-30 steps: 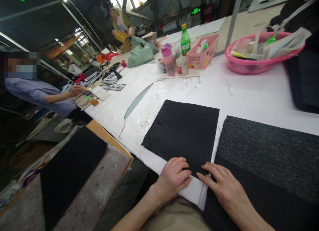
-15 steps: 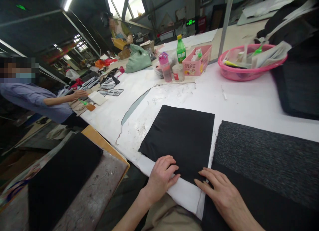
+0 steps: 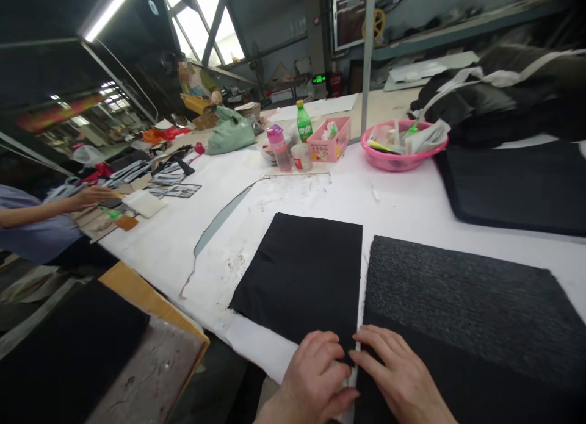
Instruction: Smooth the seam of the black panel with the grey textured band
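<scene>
A smooth black fabric rectangle (image 3: 302, 274) lies flat on the white paper-covered table (image 3: 403, 204). Right beside it lies a larger piece of speckled dark grey fabric (image 3: 458, 302). My left hand (image 3: 315, 381) rests with curled fingers on the near right corner of the black rectangle. My right hand (image 3: 398, 378) lies with fingers stretched out on the near left corner of the grey fabric, its fingertips touching the black piece's corner. The two hands are close together at the seam between the pieces.
A pink basin (image 3: 398, 146) with papers, a pink box (image 3: 330, 138), a green bottle (image 3: 303, 120) and a pink bottle (image 3: 279, 148) stand at the back. More dark fabric (image 3: 517, 180) lies at right. A co-worker's arm (image 3: 55, 204) reaches over the table's left end. A wooden bench (image 3: 141, 357) with black cloth stands lower left.
My left hand has slid right along the black piece's near edge to its corner, meeting my right hand. The view has tilted up and shifted right.
</scene>
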`<state>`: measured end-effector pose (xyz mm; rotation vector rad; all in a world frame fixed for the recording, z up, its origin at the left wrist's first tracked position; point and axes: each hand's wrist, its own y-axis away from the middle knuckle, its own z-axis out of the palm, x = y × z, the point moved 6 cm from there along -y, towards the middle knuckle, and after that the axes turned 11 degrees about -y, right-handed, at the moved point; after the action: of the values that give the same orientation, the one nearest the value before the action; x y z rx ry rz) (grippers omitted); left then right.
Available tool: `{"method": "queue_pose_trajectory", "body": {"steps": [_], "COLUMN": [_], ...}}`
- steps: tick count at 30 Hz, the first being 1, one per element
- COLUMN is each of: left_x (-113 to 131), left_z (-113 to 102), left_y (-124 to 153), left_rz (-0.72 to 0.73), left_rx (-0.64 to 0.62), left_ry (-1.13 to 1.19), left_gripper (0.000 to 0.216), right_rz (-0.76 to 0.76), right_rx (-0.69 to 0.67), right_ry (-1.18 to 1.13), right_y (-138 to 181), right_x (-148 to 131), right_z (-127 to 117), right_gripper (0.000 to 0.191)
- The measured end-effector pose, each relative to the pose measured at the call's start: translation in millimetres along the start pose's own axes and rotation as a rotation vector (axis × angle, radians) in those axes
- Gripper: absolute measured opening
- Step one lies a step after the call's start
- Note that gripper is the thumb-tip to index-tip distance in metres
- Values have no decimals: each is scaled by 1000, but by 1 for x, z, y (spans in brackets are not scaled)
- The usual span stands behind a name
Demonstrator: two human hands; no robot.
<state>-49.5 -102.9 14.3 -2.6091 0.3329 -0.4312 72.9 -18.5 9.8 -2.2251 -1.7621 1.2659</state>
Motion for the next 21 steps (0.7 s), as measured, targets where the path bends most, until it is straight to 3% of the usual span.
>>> {"method": "queue_pose_trajectory", "body": {"steps": [2,5,8,13,18,21], "left_x": [10,24,33,38,41,40], "left_z": [7,16,25,35,37,40], "left_y": [1,1,1,3,1,-1], "left_rz": [65,168,235,255,271,282], "left_rx": [43,84,49,-15,-2,-90], "left_ry": [24,58,90,35,-5,-3], "left_gripper": [38,20,8,5,11,12], "right_rz": [74,244,359,426,473,478], "right_rx": [17,56,92,98,50,46], "right_ry": [64,196,297,344,289,259], "right_y": [7,23,34,30,23,21], "right_x": [5,21,34,41,44,44], "right_z": [-13,-30,-40,-40,-37,-38], "right_gripper": [36,32,33,35,35,34]}}
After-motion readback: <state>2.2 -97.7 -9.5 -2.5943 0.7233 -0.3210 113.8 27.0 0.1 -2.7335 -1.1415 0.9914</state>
